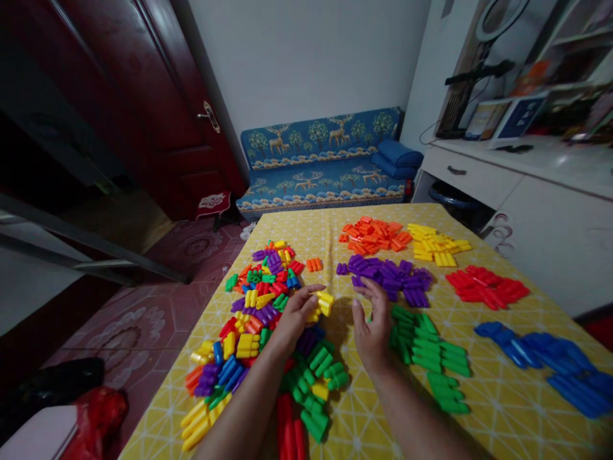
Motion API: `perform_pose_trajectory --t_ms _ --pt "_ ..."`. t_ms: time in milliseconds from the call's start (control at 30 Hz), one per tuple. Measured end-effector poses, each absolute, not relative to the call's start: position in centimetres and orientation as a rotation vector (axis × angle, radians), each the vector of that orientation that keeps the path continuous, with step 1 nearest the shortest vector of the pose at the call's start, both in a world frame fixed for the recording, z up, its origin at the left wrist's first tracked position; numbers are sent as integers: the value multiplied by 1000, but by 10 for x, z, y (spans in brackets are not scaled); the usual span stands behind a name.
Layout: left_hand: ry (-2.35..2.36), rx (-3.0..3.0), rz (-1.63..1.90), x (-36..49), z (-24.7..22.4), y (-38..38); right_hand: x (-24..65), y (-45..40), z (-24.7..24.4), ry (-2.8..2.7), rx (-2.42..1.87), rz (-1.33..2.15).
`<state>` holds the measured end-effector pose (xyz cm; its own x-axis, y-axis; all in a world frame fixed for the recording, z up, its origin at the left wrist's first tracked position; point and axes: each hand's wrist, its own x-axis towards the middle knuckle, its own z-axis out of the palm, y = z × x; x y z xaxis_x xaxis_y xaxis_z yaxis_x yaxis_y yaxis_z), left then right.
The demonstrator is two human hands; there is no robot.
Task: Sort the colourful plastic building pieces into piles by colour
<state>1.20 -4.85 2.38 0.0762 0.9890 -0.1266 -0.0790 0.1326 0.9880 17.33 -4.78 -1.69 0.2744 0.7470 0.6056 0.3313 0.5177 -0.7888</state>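
Observation:
A yellow plastic block [325, 303] is pinched in my left hand [297, 313], above the right edge of a mixed-colour pile [268, 313]. Fingers apart and slightly curled, my right hand [372, 322] hovers between the purple blocks [383, 273] and the green blocks [426, 342]; nothing shows in it, though a bit of green is visible behind its fingers. Single-colour piles lie on the right: orange blocks [373, 235], yellow blocks [437, 244], red blocks [487, 286] and blue blocks [550, 358].
The blocks lie on a table with a yellow patterned cloth [364, 418]. Beyond its far edge stands a blue patterned sofa [325, 179]. A white cabinet [550, 217] is at the right, a dark red door [158, 96] at the left.

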Motion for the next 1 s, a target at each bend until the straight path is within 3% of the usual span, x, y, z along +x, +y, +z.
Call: perform_pose_trajectory --t_ms 333,567,867,1000 --pt "1261 1595 1145 7 11 -51 161 -57 -24 -1783 -966 497" --pt "1344 1785 1122 11 7 -54 161 -61 -15 -1870 -1097 325" --pt "1397 1799 1188 7 -1 -49 232 -13 8 -1178 -1218 609" --pt "1406 1831 1191 8 -3 -50 332 52 16 -1002 -1379 330"
